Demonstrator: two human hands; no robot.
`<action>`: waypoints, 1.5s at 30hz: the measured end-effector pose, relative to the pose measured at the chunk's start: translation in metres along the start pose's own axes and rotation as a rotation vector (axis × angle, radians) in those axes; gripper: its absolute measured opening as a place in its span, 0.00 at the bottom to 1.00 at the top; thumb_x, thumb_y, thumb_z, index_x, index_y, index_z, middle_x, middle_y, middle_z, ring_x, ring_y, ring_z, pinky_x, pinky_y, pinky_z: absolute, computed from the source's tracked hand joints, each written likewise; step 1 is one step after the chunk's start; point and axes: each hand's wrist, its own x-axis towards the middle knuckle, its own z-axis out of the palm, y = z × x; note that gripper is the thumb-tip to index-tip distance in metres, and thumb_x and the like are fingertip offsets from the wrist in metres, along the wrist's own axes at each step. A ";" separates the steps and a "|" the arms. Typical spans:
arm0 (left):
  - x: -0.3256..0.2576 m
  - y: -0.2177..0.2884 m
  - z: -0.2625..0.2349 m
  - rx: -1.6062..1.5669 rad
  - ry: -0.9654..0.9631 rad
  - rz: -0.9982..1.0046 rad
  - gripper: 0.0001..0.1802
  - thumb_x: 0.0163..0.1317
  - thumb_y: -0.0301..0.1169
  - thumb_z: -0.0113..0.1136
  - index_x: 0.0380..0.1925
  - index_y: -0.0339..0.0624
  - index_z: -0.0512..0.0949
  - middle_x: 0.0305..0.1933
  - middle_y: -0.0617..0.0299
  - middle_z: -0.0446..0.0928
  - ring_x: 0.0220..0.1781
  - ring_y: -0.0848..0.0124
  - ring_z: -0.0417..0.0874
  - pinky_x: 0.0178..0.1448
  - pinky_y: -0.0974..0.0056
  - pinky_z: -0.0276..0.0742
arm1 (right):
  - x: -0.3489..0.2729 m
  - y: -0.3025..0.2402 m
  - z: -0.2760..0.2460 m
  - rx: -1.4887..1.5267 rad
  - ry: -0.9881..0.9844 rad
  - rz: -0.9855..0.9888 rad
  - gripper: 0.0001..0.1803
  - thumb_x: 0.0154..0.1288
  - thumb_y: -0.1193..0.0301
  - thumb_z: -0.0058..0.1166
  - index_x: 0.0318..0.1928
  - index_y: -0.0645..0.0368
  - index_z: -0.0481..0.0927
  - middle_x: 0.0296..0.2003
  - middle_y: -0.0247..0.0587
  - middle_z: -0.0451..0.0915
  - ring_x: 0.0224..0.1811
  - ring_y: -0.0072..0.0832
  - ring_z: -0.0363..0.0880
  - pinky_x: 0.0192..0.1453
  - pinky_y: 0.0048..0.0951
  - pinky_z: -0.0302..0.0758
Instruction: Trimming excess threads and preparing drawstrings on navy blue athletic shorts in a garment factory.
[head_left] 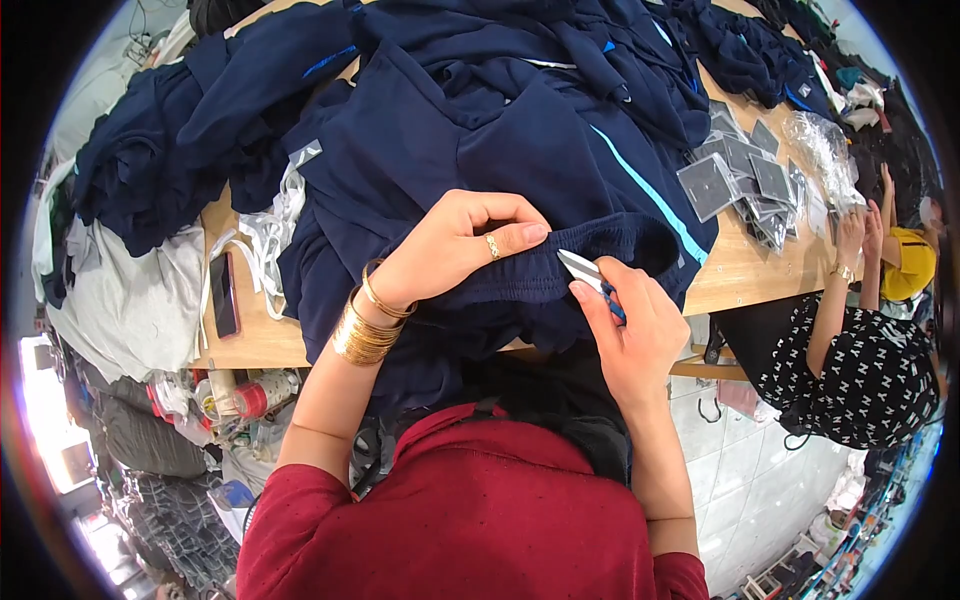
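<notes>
A navy garment with a light blue side stripe [650, 192] lies over the table edge before me, its gathered elastic waistband [515, 278] toward me. My left hand [468, 243], with a ring and gold bangles at the wrist, pinches the waistband between thumb and fingers. In my right hand [640, 322] is a pair of thread snips [580, 268] with pale pointed blades and a blue handle. The tips point up and left, close to the waistband and just right of my left thumb; whether they touch the cloth I cannot tell.
More navy garments [230, 110] are heaped across the table. At left lie a phone [226, 295], white cords [268, 240] and grey cloth [140, 290]. Grey square packets [742, 175] and clear plastic [825, 150] sit at right, near a co-worker in a black patterned top [850, 375].
</notes>
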 end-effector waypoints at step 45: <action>-0.004 -0.003 -0.003 -0.194 -0.071 -0.035 0.11 0.65 0.32 0.53 0.36 0.33 0.77 0.31 0.71 0.76 0.35 0.85 0.72 0.42 0.77 0.69 | -0.007 0.000 0.000 0.229 -0.015 0.090 0.12 0.53 0.68 0.63 0.35 0.61 0.78 0.22 0.35 0.74 0.20 0.25 0.69 0.24 0.23 0.64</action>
